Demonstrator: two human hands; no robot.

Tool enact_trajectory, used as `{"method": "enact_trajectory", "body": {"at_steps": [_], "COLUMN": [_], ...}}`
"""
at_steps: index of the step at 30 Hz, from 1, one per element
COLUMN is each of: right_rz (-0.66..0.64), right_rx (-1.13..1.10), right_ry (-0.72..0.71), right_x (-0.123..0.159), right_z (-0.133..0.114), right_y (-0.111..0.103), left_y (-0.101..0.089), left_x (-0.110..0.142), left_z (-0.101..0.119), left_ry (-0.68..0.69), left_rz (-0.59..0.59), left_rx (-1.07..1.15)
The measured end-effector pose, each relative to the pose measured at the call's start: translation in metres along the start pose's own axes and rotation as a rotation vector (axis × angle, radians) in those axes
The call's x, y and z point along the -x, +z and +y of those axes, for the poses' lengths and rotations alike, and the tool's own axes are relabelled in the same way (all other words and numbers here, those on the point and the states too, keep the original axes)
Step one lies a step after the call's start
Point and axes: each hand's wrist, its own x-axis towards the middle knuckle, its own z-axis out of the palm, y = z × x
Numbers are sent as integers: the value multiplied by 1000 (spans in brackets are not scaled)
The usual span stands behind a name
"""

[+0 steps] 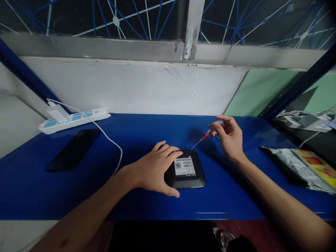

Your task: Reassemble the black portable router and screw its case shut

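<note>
A flat black electronic box [201,178] with rounded corners lies on the blue table, a white label [185,166] with a QR code facing up. My left hand [153,169] grips its left side, thumb at the near edge and fingers over the far edge. A screwdriver [198,142] with a clear handle and a red collar is held in my right hand [231,140], fingers closed round the handle. Its shaft slants down to the left, and the tip is at the box's far edge; whether it touches a screw cannot be made out. A tiny piece [187,145] shows just beyond that edge.
At the left lie a black phone-like slab [72,150] and a white power strip [86,117] with a plugged-in adapter [58,112]. A white cable [111,139] curves toward my left forearm. A shiny packet [296,167] lies at right. Behind rises a white wall [147,87].
</note>
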Motion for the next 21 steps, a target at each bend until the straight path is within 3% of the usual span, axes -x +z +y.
{"method": "enact_trajectory", "body": {"at_steps": [21], "right_rz": [-47], "right_rx": [-66], "right_ry": [-2], "right_x": [4], "right_z": [-3], "right_y": [2], "left_y": [0], "left_x": [2], "left_z": [0], "left_ry": [-10], "left_rz": [-12], "left_rx": [-28]}}
